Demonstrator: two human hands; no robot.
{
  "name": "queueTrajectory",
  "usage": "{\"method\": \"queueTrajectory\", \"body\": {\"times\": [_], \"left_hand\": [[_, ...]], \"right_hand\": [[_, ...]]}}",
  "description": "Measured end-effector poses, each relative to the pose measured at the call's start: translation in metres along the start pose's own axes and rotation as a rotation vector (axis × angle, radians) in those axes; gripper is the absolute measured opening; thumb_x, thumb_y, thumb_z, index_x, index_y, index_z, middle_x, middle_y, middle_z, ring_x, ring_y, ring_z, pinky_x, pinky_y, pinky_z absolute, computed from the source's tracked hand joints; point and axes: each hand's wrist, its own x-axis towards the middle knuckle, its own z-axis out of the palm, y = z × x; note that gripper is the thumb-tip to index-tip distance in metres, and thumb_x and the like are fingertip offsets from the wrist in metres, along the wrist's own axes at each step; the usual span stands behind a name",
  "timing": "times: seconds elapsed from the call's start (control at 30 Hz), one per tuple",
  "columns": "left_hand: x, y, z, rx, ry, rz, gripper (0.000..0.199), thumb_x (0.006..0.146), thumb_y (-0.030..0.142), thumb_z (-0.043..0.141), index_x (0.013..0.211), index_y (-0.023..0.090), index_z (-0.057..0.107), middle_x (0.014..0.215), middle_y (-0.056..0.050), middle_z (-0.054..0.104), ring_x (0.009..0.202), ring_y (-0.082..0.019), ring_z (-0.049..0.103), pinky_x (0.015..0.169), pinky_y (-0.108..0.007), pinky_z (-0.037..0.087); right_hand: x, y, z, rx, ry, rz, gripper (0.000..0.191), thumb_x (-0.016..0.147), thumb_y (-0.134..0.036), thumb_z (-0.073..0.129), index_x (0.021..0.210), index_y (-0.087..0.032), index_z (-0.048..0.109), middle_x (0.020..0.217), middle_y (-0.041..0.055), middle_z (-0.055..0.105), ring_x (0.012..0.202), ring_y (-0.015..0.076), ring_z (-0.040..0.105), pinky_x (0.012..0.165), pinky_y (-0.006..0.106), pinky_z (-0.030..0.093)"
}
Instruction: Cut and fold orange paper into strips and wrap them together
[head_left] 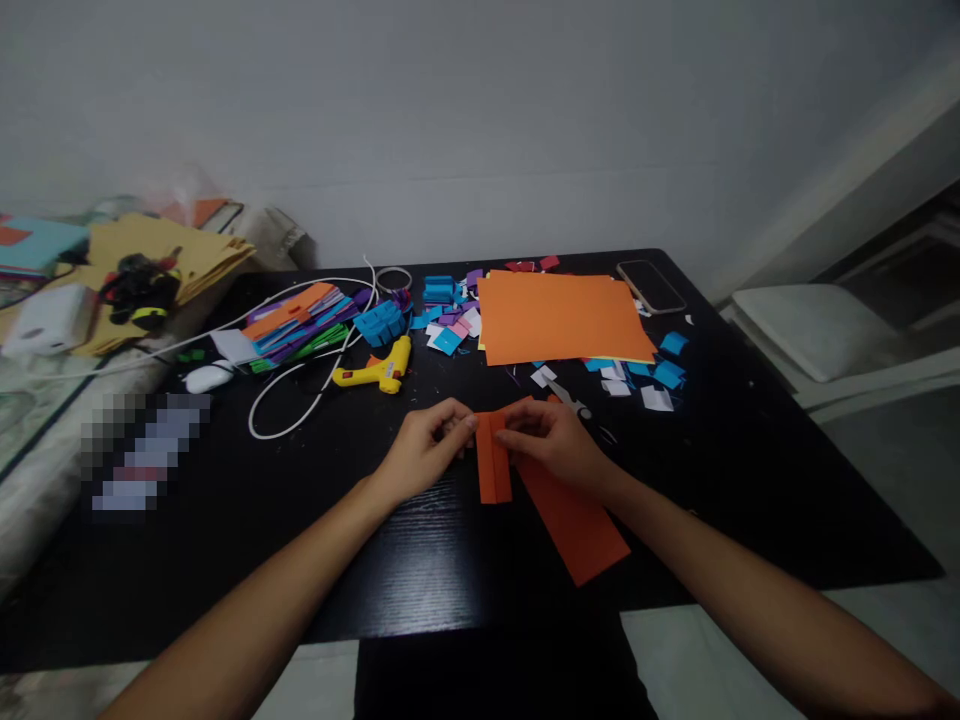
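Between my hands is a small folded piece of orange paper point(493, 470), with creases running lengthwise. My left hand point(431, 445) pinches its upper left edge between thumb and fingers. From the other side, my right hand point(559, 440) grips its upper right edge, fingers closed. Under my right hand a longer orange paper strip point(577, 525) lies slanted on the black table. Scissors point(568, 398) rest just beyond my right hand, their handles partly hidden. Behind them is a stack of large orange sheets point(562, 318).
A yellow glue gun point(379, 370) and a looping white cable point(289, 433) lie left of centre. Folded coloured paper strips point(300, 320) are piled behind. Blue and white scraps point(658, 398) surround the sheets, near a phone point(651, 286). Brown envelopes point(165, 250) sit far left; a wall stands behind.
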Motion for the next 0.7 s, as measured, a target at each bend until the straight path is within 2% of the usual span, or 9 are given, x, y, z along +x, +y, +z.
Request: {"method": "queueTrajectory", "body": {"times": [0.13, 0.33, 0.6, 0.7], "left_hand": [[-0.001, 0.000, 0.000, 0.003, -0.033, 0.005, 0.031, 0.100, 0.043, 0.058, 0.086, 0.017, 0.066, 0.065, 0.002, 0.063, 0.059, -0.012, 0.060, 0.057, -0.023, 0.043], [0.000, 0.000, 0.000, -0.014, -0.033, 0.005, 0.032, 0.102, 0.042, 0.056, 0.085, 0.017, 0.066, 0.068, 0.001, 0.064, 0.060, -0.012, 0.061, 0.058, -0.023, 0.045], [-0.001, -0.001, 0.001, -0.023, -0.006, 0.011, 0.031, 0.102, 0.042, 0.056, 0.086, 0.017, 0.066, 0.067, 0.002, 0.064, 0.058, -0.011, 0.059, 0.056, -0.021, 0.044], [-0.001, -0.002, 0.001, -0.003, 0.011, 0.008, 0.032, 0.102, 0.043, 0.056, 0.086, 0.017, 0.066, 0.067, 0.002, 0.064, 0.058, -0.012, 0.058, 0.055, -0.022, 0.043]], "right_hand": [[0.001, 0.002, -0.001, -0.004, 0.012, -0.037, 0.030, 0.076, -0.038, 0.087, 0.095, -0.020, 0.073, 0.085, 0.0027, 0.078, 0.078, 0.0179, 0.074, 0.075, 0.034, 0.062], [-0.003, -0.005, 0.002, 0.018, -0.004, -0.123, 0.035, 0.086, -0.030, 0.077, 0.118, -0.024, 0.065, 0.086, -0.0009, 0.076, 0.075, 0.0161, 0.074, 0.070, 0.031, 0.062], [-0.004, -0.006, 0.003, 0.000, 0.006, -0.169, 0.035, 0.085, -0.021, 0.071, 0.120, -0.026, 0.066, 0.097, 0.0016, 0.079, 0.080, 0.0175, 0.075, 0.072, 0.032, 0.061], [-0.003, -0.005, 0.003, -0.024, 0.055, -0.180, 0.032, 0.086, -0.021, 0.071, 0.118, -0.025, 0.065, 0.096, 0.0026, 0.078, 0.078, 0.0179, 0.075, 0.071, 0.033, 0.062]]}}
